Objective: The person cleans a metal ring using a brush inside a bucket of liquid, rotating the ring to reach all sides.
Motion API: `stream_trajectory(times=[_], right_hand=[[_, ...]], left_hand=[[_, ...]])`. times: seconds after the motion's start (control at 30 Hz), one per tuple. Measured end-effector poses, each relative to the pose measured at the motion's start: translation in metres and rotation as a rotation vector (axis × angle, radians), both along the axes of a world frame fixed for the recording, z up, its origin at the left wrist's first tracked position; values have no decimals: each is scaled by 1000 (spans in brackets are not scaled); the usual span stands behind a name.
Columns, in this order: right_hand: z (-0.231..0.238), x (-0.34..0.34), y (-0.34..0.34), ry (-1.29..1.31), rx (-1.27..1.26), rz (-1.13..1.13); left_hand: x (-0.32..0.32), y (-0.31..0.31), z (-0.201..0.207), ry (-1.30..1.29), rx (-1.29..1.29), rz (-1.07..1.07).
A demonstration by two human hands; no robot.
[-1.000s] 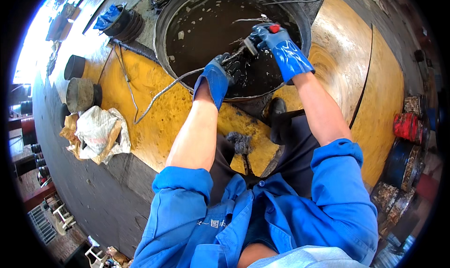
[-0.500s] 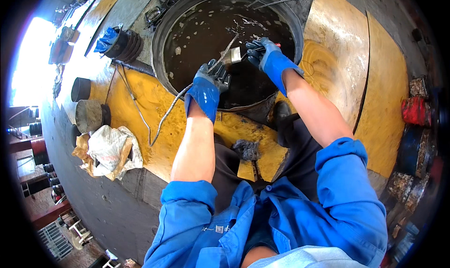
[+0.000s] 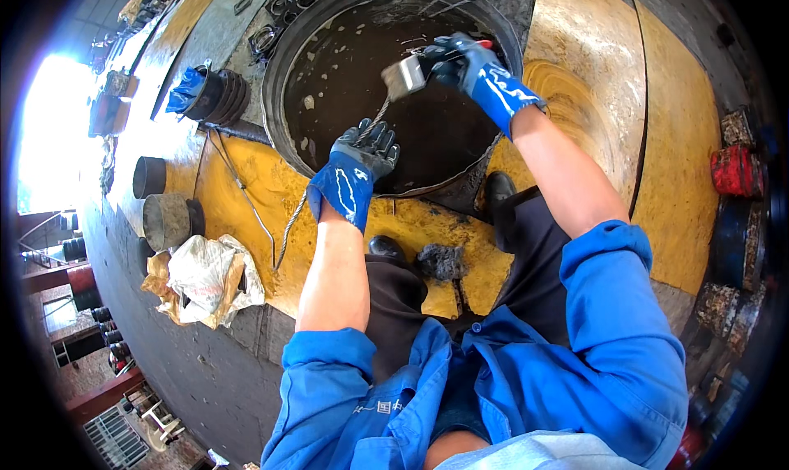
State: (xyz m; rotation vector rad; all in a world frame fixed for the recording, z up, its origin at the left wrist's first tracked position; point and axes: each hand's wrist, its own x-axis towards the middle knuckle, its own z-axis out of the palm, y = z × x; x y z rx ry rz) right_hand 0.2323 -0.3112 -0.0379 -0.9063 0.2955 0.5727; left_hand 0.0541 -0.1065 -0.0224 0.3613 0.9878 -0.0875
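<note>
Brush (image 3: pixel 403 77) has shifted from beside the wire rope (image 3: pixel 379 118) to its upper end. Right hand (image 3: pixel 464 63) is gripping the brush handle; left hand (image 3: pixel 362 162) has the rope, fingers loosely curled. Both tools-end bits sit over dark liquid (image 3: pixel 345 59) in the round tub (image 3: pixel 274 100).

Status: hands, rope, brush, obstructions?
Left hand: holding grey rope. Right hand: gripping brush above tub of dark liquid. Brush overlaps rope's far visible stretch; contact unclear. No obstruction seen between them.
</note>
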Motion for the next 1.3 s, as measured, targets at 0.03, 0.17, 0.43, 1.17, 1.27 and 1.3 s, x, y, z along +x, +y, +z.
stream_trajectory(times=[0.03,0.17,0.43,1.17,1.27,1.3], right_hand=[[5,-11,11,-50,-50,77],[20,-34,20,-278,-164,369],[-3,3,-10,-405,-203,366],[-11,-21,40,-899,-522,457],[9,-29,34,-880,-420,481],[15,-33,32,-860,-348,503]], left_hand=[[-1,3,-1,-3,5,3],[-4,12,-6,18,10,0],[-25,12,8,-8,87,-52],[-42,64,15,-72,121,-5],[-36,70,16,-124,134,79],[-34,72,18,-130,130,86]])
